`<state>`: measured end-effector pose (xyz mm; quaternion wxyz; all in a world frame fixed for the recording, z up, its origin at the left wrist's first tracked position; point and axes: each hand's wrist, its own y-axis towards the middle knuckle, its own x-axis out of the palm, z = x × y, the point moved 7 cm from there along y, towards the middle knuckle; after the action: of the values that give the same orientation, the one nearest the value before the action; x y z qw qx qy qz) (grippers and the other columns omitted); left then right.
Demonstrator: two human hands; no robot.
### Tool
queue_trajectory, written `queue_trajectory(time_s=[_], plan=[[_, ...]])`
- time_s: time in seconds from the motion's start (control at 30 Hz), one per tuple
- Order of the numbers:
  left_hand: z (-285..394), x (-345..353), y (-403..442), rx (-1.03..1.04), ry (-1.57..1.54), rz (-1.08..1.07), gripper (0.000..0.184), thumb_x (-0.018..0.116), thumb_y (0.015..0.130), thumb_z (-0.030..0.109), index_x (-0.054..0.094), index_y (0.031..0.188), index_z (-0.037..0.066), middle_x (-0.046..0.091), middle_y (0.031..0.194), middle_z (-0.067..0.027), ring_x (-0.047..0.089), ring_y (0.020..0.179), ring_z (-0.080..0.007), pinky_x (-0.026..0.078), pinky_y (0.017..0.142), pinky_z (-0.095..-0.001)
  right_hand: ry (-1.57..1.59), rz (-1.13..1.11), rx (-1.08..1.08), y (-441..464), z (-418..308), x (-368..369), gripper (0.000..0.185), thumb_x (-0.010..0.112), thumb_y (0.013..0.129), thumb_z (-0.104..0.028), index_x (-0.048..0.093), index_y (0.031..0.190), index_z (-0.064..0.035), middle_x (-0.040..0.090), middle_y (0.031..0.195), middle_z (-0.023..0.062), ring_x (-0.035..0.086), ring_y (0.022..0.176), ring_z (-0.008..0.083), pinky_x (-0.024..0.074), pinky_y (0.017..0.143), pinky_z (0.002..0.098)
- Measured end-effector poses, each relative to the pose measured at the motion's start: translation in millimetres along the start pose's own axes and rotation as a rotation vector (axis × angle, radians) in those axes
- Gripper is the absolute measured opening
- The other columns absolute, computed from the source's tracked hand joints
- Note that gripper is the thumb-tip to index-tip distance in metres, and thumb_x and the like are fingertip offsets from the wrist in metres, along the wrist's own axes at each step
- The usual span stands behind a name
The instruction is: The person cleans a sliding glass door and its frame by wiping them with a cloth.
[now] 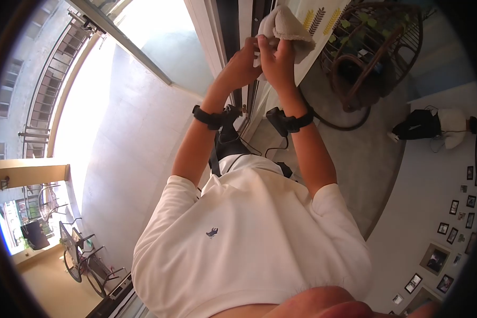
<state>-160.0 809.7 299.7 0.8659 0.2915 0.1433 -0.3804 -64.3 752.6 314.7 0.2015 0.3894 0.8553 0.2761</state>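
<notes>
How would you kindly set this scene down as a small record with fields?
Item: beige knit item, raised in front of the person
Left hand: fingertips close to the right hand, at the item's lower side
Right hand: fingers touching the item near its edge
Exact grip: partly hidden
Wrists: black wristbands, one on each
Clothing: white shirt
Right of view: brown wicker chair; framed pictures on the wall

Free room over grey floor point(350, 164) — white frame point(209, 40) beside hands point(277, 61).

Pale wall point(403, 196) with framed pictures point(436, 259), bright floor point(135, 122)
</notes>
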Motion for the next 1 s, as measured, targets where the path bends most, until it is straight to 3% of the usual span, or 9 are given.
queue_trajectory(time_s=[0.1, 0.17, 0.2, 0.27, 0.43, 0.57, 0.67, 0.8, 1.0], plan=[[52, -27, 17, 0.167, -0.026, 0.159, 0.045, 0.069, 0.082, 0.004, 0.044, 0.119, 0.000, 0.065, 0.111, -0.0240, 0.062, 0.109, -0.0398, 0.053, 0.084, -0.0453, 0.075, -0.173, -0.173, 21, -53, -18, 0.038, 0.060, 0.093, -0.014, 0.048, 0.123, 0.0041, 0.062, 0.110, 0.0218, 0.060, 0.105, 0.0387, 0.0456, 0.091, 0.0472], [84, -40, 24, 0.296, 0.209, 0.302, 0.040, 0.069, 0.080, 0.006, 0.045, 0.110, -0.003, 0.064, 0.099, -0.0249, 0.061, 0.096, -0.0439, 0.050, 0.076, -0.0493, 0.016, -0.189, -0.319, 31, -69, -23, 0.043, 0.066, 0.092, -0.017, 0.049, 0.127, 0.0029, 0.063, 0.112, 0.0153, 0.064, 0.102, 0.0245, 0.0489, 0.089, 0.0379], [77, -35, 28, 0.296, 0.208, 0.300, 0.040, 0.069, 0.080, 0.006, 0.045, 0.110, -0.003, 0.064, 0.099, -0.0249, 0.061, 0.096, -0.0439, 0.050, 0.076, -0.0493, 0.016, -0.188, -0.318, 31, -67, -20, 0.043, 0.066, 0.092, -0.017, 0.049, 0.127, 0.0029, 0.063, 0.112, 0.0153, 0.064, 0.102, 0.0245, 0.0489, 0.089, 0.0379], [45, -22, 38, 0.187, 0.336, 0.285, 0.043, 0.067, 0.081, -0.001, 0.038, 0.113, -0.001, 0.063, 0.098, -0.0259, 0.061, 0.101, -0.0463, 0.054, 0.078, -0.0450, -0.002, -0.146, -0.276, 32, -55, -11, 0.037, 0.060, 0.093, -0.015, 0.049, 0.124, 0.0022, 0.061, 0.114, 0.0239, 0.058, 0.107, 0.0419, 0.0450, 0.091, 0.0467], [5, 17, 8, -0.007, 0.308, 0.328, 0.037, 0.064, 0.084, 0.008, 0.039, 0.108, -0.003, 0.053, 0.105, -0.0295, 0.055, 0.098, -0.0519, 0.048, 0.077, -0.0540, -0.078, -0.128, -0.143, 4, 4, -6, 0.038, 0.061, 0.092, -0.015, 0.049, 0.124, 0.0022, 0.059, 0.117, 0.0257, 0.056, 0.110, 0.0436, 0.0450, 0.092, 0.0467], [-22, 34, -10, 0.015, 0.258, 0.391, 0.042, 0.065, 0.080, 0.003, 0.041, 0.114, -0.003, 0.053, 0.104, -0.0295, 0.054, 0.095, -0.0516, 0.048, 0.074, -0.0519, -0.103, -0.228, 0.003, -19, 35, 3, 0.041, 0.063, 0.092, -0.015, 0.048, 0.125, 0.0035, 0.057, 0.121, 0.0259, 0.055, 0.113, 0.0433, 0.0439, 0.094, 0.0466], [-56, 50, -24, -0.151, 0.154, 0.373, 0.040, 0.064, 0.086, 0.009, 0.041, 0.117, -0.002, 0.058, 0.103, -0.0301, 0.057, 0.093, -0.0518, 0.048, 0.071, -0.0527, -0.178, -0.151, -0.040, -41, 52, 5, 0.041, 0.065, 0.091, -0.015, 0.049, 0.124, 0.0037, 0.058, 0.120, 0.0248, 0.056, 0.111, 0.0420, 0.0441, 0.094, 0.0468], [-93, 71, -38, -0.221, 0.132, 0.313, 0.030, 0.059, 0.091, 0.015, 0.041, 0.110, 0.001, 0.062, 0.095, -0.0305, 0.059, 0.089, -0.0515, 0.048, 0.069, -0.0551, -0.264, -0.182, 0.011, -68, 92, 12, 0.036, 0.066, 0.090, -0.013, 0.052, 0.119, 0.0039, 0.059, 0.117, 0.0239, 0.058, 0.108, 0.0396, 0.0448, 0.092, 0.0469], [-111, 81, -43, -0.169, 0.120, 0.198, 0.034, 0.061, 0.088, 0.015, 0.036, 0.106, 0.002, 0.060, 0.095, -0.0316, 0.058, 0.085, -0.0526, 0.049, 0.068, -0.0551, -0.578, -0.307, 0.083, -80, 98, 24, 0.022, 0.055, 0.094, -0.011, 0.059, 0.103, 0.0082, 0.064, 0.098, 0.0267, 0.062, 0.095, 0.0430, 0.0498, 0.084, 0.0470]])
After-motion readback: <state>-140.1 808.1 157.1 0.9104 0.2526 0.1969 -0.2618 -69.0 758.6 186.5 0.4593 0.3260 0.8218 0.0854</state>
